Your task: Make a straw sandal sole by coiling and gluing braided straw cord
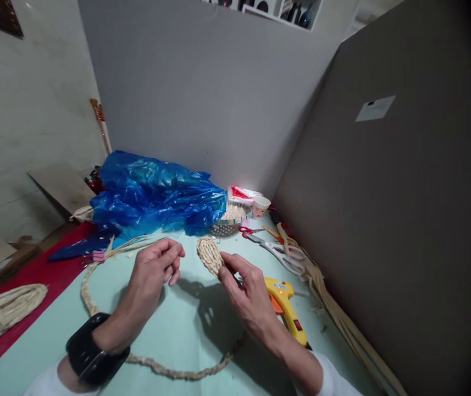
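Observation:
My right hand (245, 291) pinches the end of a small oval coil of braided straw (209, 256) between thumb and fingers, holding it tilted above the table. To the left of the coil, my left hand (155, 269) hovers with its fingers curled in, and nothing shows in them. A black band (97, 349) circles the left wrist. On the pale green table top (177, 330) a long straw braid (181, 375) curves in a loop below both hands. A pink clip (94, 257) sits on the braid near loose straw strands. Behind my right hand lies a yellow glue gun (291, 316), partly hidden.
Crumpled blue plastic (156, 190) covers the back left. Near the partition stand a woven basket (235, 213) and a paper cup (261, 204). White-handled scissors (280, 253) and long straw strips (334, 311) lie at right. A straw bundle (8, 316) rests on red cloth (66, 247).

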### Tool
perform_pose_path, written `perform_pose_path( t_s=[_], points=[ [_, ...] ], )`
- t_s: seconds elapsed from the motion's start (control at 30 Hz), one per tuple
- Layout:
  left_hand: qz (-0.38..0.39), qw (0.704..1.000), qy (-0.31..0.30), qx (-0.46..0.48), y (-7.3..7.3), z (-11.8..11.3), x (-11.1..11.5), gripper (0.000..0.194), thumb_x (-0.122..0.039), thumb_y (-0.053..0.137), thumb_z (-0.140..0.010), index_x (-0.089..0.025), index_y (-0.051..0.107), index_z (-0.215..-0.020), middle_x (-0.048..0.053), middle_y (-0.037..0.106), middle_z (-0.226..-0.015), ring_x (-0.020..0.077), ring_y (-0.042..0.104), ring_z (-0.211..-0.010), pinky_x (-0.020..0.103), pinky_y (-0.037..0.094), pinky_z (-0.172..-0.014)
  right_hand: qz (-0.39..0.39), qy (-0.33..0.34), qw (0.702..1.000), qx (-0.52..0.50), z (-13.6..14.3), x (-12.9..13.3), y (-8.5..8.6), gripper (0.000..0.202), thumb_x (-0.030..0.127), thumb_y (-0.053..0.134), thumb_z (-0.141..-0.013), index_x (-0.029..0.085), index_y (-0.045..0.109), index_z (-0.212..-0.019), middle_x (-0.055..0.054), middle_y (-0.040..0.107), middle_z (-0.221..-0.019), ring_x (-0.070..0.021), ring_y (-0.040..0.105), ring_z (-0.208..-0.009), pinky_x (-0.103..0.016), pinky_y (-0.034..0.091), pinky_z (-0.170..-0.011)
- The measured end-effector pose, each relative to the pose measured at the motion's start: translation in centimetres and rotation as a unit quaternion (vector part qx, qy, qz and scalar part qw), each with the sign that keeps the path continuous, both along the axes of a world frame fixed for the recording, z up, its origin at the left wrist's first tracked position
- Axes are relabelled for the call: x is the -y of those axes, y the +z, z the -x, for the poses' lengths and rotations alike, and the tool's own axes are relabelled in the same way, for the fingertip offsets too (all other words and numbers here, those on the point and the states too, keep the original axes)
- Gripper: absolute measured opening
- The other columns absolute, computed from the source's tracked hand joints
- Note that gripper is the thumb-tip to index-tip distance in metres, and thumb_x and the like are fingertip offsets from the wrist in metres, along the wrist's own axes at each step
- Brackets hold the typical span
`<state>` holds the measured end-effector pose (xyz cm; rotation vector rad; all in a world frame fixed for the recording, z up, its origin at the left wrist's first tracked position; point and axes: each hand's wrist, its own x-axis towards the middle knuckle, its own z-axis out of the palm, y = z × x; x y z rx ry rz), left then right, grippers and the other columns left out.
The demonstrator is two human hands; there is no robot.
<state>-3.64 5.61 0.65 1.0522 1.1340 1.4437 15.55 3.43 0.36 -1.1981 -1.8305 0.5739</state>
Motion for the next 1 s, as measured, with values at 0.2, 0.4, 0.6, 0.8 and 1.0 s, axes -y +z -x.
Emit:
perform_pose_path(
  t_s=[0.2,0.4,0.6,0.8,1.0],
  points=[
    [-0.02,0.998,-0.038,-0.052,-0.1,-0.5,-0.1,0.044,-0.06,0.071,-0.08,-0.018,0.067,-0.069,0.0,0.063,-0.06,0.0121,0.052,-0.049,0.023,0.036,-0.043,-0.037,-0.004,0.997,0.065,0.2,-0.1,-1.5,0.027,0.022,0.047,-0.097,0.015,0.069,-0.111,-0.006,0.067,-0.088,-0.0206,0.06,-0.079,-0.033,0.046,-0.075],
    [-0.044,0.988,-0.11,-0.103,-1.0,-0.9,-0.2,0.021,-0.035,0.074,-0.091,-0.016,0.068,-0.084,-0.003,0.065,-0.075,0.0131,0.061,-0.066,0.029,0.054,-0.064,-0.06,0.013,0.992,0.11,0.4,0.1,-2.0,0.028,0.019,0.045,-0.098,0.015,0.066,-0.116,-0.008,0.068,-0.092,-0.0231,0.061,-0.084,-0.037,0.045,-0.081],
    [-0.021,0.986,-0.151,-0.072,-1.4,-0.2,-0.3,0.018,-0.033,0.071,-0.093,-0.015,0.068,-0.089,-0.001,0.068,-0.082,0.0134,0.064,-0.068,0.03,0.056,-0.065,-0.074,0.012,0.987,0.145,0.6,0.5,-1.8,0.028,0.016,0.042,-0.098,0.014,0.066,-0.113,-0.008,0.066,-0.09,-0.0235,0.058,-0.083,-0.039,0.041,-0.081],
    [0.006,0.986,-0.168,-0.014,0.1,-0.2,0.4,0.038,-0.053,0.069,-0.088,-0.021,0.073,-0.107,0.005,0.073,-0.091,0.0204,0.069,-0.081,0.032,0.055,-0.069,-0.074,-0.002,0.982,0.175,0.5,0.3,-1.9,0.028,0.015,0.042,-0.096,0.016,0.066,-0.111,-0.007,0.066,-0.089,-0.0231,0.058,-0.082,-0.037,0.04,-0.079],
    [0.009,0.98,-0.173,-0.099,-1.3,-0.7,-0.1,0.031,-0.036,0.067,-0.096,-0.017,0.066,-0.12,0.008,0.071,-0.118,0.0227,0.07,-0.097,0.044,0.06,-0.084,-0.084,0.03,0.975,0.205,0.3,0.4,-2.1,0.025,0.014,0.044,-0.096,0.017,0.067,-0.105,-0.005,0.065,-0.084,-0.0214,0.057,-0.074,-0.036,0.039,-0.074]
  ],
)
